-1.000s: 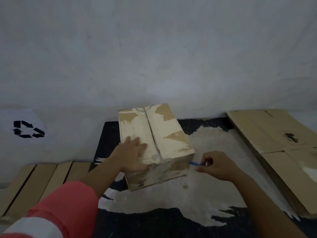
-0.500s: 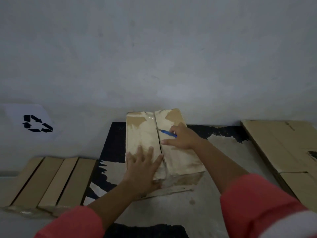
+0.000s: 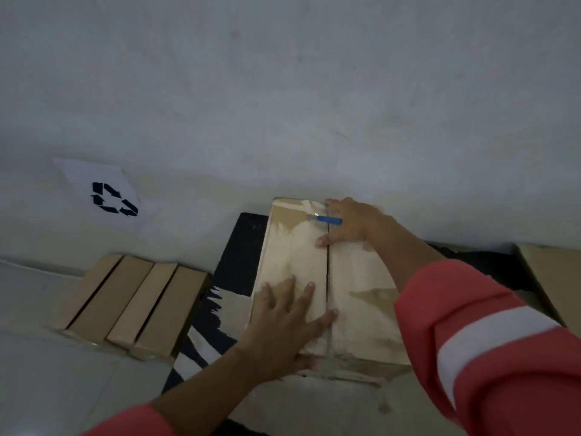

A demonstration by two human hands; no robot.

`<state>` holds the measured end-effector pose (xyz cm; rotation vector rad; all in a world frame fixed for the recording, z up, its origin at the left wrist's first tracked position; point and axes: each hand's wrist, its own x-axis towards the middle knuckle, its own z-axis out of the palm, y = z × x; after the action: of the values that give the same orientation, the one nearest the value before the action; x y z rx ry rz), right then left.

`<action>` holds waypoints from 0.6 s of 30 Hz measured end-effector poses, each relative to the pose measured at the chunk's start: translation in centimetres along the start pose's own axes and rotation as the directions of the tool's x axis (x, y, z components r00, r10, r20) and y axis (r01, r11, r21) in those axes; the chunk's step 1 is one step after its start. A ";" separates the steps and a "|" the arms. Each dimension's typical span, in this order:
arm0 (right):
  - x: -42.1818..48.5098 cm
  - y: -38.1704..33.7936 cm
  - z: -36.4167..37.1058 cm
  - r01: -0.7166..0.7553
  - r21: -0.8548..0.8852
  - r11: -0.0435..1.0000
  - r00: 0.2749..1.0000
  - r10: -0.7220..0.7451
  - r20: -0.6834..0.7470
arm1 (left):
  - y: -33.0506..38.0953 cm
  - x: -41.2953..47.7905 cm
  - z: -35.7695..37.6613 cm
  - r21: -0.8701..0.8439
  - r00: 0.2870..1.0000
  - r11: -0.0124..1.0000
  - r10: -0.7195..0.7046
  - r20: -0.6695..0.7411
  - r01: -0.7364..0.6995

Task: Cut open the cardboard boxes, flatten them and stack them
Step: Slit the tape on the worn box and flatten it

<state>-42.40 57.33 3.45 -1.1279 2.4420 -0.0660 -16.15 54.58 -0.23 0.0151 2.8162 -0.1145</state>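
**boxguy22:** ok so your cardboard box point(image 3: 295, 272) is on the black-and-white surface point(image 3: 242, 247), roughly 6 o'clock from the middle of the view. The flaps are down, and a dark seam runs 12 to 6 across the top.

**tapeslicer:** yep. Your left hand point(image 3: 283, 325) lies flat on the left flap at the 6 o'clock end. Its fingers point(image 3: 306, 294) are spread out straight and point to 12, and the thumb tip reaches the seam. It isn't gripping anything, just pressing down.

**boxguy22:** and your right hand point(image 3: 352, 225) is up at the 12 o'clock end, clenched round a blue-handled cutter point(image 3: 327, 219). The blade end pokes toward 9 o'clock, just past the seam. Tbh I can't tell if the blade's actually into the cardboard.

**tapeslicer:** rest of it, going from your box:
- At 9 o'clock there's a row of narrow brown boxes point(image 3: 135, 306), side by side.
- At 10 o'clock there's a white sheet with a recycling symbol point(image 3: 107, 196) on the pale wall.
- At 3 o'clock there's some flat cardboard point(image 3: 553, 278), cut off by the frame edge.

Your right sleeve point(image 3: 490, 341) is coral with a white band.
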 end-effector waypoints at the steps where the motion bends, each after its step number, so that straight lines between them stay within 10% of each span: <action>1: -0.3 0.3 0.0 -0.022 0.012 1.000 1.000 0.023 -0.014 | -1.1 -0.2 0.0 0.028 1.000 0.999 0.028 -0.002 -0.028; 5: -3.2 2.6 -0.2 -0.167 0.012 0.986 0.983 0.167 -0.071 | -6.4 -0.2 0.6 0.183 0.970 0.971 0.184 -0.156 -0.154; 11: -9.7 7.1 1.9 -0.382 0.134 0.915 0.907 0.399 -0.138 | -12.0 1.7 0.4 0.040 0.960 0.987 -0.139 -0.241 0.153; 18: -16.0 6.0 7.5 -0.532 0.392 0.751 0.753 0.631 -0.186 | -11.5 5.9 -2.0 -0.688 0.808 0.625 -0.582 -0.094 0.369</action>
<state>-34.52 74.15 1.42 -0.1700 2.8168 -0.4514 -22.59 43.25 0.66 -0.9798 2.9131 0.8210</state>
